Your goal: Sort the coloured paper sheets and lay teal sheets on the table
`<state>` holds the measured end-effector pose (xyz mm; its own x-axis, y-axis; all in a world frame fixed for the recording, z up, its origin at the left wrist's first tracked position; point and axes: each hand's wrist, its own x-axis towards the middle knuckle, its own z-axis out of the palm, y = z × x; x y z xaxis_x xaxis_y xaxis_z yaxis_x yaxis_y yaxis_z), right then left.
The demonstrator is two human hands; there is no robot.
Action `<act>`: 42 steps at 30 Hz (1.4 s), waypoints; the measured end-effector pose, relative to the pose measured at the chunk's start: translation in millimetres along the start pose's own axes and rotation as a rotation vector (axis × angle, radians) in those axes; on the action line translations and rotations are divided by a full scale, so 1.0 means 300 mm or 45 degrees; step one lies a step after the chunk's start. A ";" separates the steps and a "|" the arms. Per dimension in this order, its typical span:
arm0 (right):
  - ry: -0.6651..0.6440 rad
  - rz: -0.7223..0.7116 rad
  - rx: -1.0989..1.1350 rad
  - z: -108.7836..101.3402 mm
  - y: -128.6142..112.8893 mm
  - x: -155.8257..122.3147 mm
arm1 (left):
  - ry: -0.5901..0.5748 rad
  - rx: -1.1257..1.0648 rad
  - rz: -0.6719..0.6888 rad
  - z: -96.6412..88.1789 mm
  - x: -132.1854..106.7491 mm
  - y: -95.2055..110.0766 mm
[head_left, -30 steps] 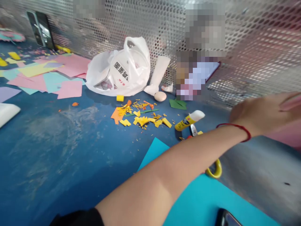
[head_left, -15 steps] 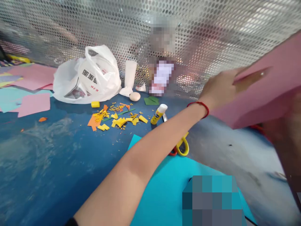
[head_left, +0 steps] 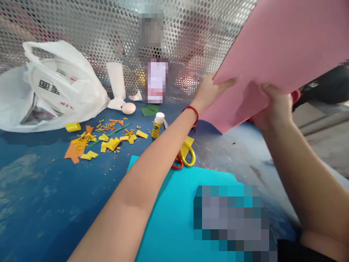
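A large sheet of pink paper (head_left: 275,43) is raised at the upper right, its lower corner hanging above the table. My left hand (head_left: 209,91), with a red cord bracelet at the wrist, is closed on the sheet's left edge, thumb across the front. My right hand (head_left: 275,105) pinches the lower edge, thumb on top and fingers partly hidden. Under my left forearm lie scissors (head_left: 188,154) with yellow and red handles, their blades mostly covered. They rest by the top of a turquoise sheet (head_left: 169,218). Beside that forearm a yellow glue stick (head_left: 157,125) stands upright with its white cap on.
A white plastic bag (head_left: 68,91) stands at the left, near an egg (head_left: 128,108) and a white roll (head_left: 116,80). Yellow and orange paper scraps (head_left: 111,143) litter the blue table (head_left: 32,203). A phone (head_left: 156,80) leans on the perforated metal panel (head_left: 89,22). A blurred-out object covers part of the turquoise sheet.
The pink sheet has turned more toward me and shows more of its face. My right hand has come into clear view on its lower edge. The camera view has shifted right.
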<state>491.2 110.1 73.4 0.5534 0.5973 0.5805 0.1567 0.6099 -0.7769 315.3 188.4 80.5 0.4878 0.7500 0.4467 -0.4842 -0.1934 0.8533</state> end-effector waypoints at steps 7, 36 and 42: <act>0.151 0.342 -0.132 -0.004 0.224 -0.174 | 0.037 0.276 -0.036 -0.120 -0.033 -0.216; -0.085 0.133 -0.390 -0.073 0.203 -0.137 | 0.103 1.067 0.129 -0.137 -0.039 -0.010; -0.206 0.523 -0.274 -0.099 0.057 -0.070 | 0.042 1.069 0.005 -0.090 -0.056 0.136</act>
<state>506.6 92.5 40.5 0.4733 0.8495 0.2330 0.1269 0.1959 -0.9724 267.9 185.0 100.6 0.4597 0.7636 0.4534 0.2217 -0.5930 0.7741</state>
